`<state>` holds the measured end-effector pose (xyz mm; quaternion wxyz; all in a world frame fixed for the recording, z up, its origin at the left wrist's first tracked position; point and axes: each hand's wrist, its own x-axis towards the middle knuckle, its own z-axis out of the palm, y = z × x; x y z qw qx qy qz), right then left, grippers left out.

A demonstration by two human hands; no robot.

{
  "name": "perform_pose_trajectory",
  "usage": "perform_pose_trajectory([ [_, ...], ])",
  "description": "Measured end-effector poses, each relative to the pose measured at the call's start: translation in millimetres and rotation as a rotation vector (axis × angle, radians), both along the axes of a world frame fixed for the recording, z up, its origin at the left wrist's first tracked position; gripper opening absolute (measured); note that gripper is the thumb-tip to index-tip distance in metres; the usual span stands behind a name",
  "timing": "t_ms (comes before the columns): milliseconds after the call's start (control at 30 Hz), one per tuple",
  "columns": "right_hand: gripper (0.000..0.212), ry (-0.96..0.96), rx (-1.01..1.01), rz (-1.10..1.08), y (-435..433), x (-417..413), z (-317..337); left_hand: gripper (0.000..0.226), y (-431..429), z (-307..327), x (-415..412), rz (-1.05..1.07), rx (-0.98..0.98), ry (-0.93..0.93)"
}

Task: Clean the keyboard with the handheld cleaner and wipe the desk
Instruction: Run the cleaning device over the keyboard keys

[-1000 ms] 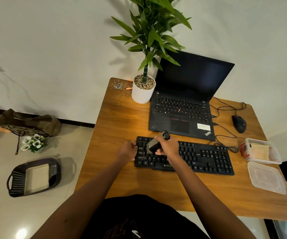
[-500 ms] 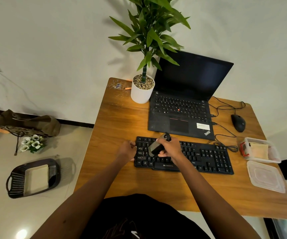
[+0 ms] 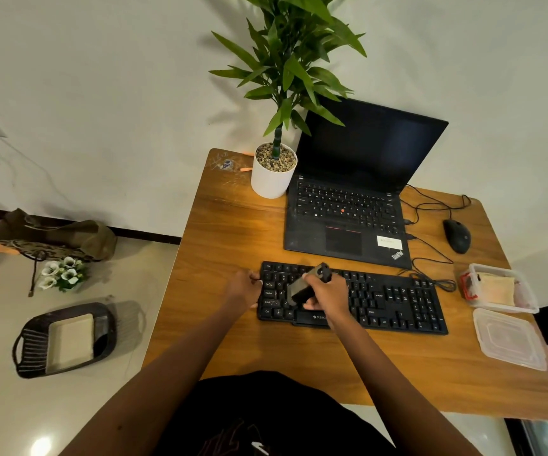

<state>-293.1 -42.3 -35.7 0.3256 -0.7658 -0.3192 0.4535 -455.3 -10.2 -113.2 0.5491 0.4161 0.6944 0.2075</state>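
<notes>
A black keyboard (image 3: pixel 394 301) lies across the wooden desk (image 3: pixel 233 238) in front of me. My right hand (image 3: pixel 327 296) grips a small grey and black handheld cleaner (image 3: pixel 302 287), whose lower end is down on the keys of the keyboard's left part. My left hand (image 3: pixel 241 287) holds the keyboard's left edge, fingers curled round it. A folded cloth (image 3: pixel 496 287) lies in an open clear box (image 3: pixel 526 302) at the desk's right edge.
An open black laptop (image 3: pixel 348 222) stands behind the keyboard, a white potted plant (image 3: pixel 272 174) to its left, a wired mouse (image 3: pixel 457 236) to its right. A clear lid (image 3: pixel 509 339) lies near the box. On the floor left: a basket (image 3: pixel 32 350), flowers (image 3: pixel 62 273), a bag (image 3: pixel 55 235).
The cleaner's nozzle has slid a little toward me, from the upper rows to the lower left keys. My left hand has kept its hold on the keyboard's edge.
</notes>
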Motion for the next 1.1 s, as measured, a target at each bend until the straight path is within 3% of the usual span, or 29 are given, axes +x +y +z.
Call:
perform_pose_trajectory([
  [133, 0.009, 0.055, 0.003, -0.010, -7.6, 6.4, 4.5, 0.002, -1.3, 0.0, -0.9, -0.010, 0.005, 0.002],
  [233, 0.012, -0.017, 0.069, -0.044, -11.4, 7.8, 8.0, 0.005, -4.4, -0.7, -6.1, -0.056, -0.005, 0.002],
  [367, 0.009, -0.084, 0.028, 0.142, -24.8, -16.5, 4.7, 0.018, -8.6, -10.1, -9.5, -0.069, -0.054, -0.027],
  [500, 0.010, -0.059, 0.020, 0.227, -24.1, -30.6, 5.2, 0.015, -9.6, -7.9, -9.7, -0.018, -0.093, -0.093],
  [733, 0.020, -0.218, 0.060, 0.114, -27.8, -28.3, 5.9, 0.020, -12.0, -11.2, -12.5, -0.015, -0.068, -0.090],
  [867, 0.011, -0.189, 0.050, 0.233, -31.1, -51.1, -0.2, 0.017, -10.5, -9.4, -13.2, -0.031, -0.071, -0.073],
  [1000, 0.014, 0.054, -0.017, 0.202, -24.7, -54.9, 2.7, 0.012, -9.8, -8.4, -13.6, -0.039, -0.077, -0.052],
  [1100, 0.011, -0.026, 0.040, 0.110, -25.7, -41.2, 9.1, 0.008, -9.8, -9.3, -14.2, -0.020, -0.106, -0.113],
])
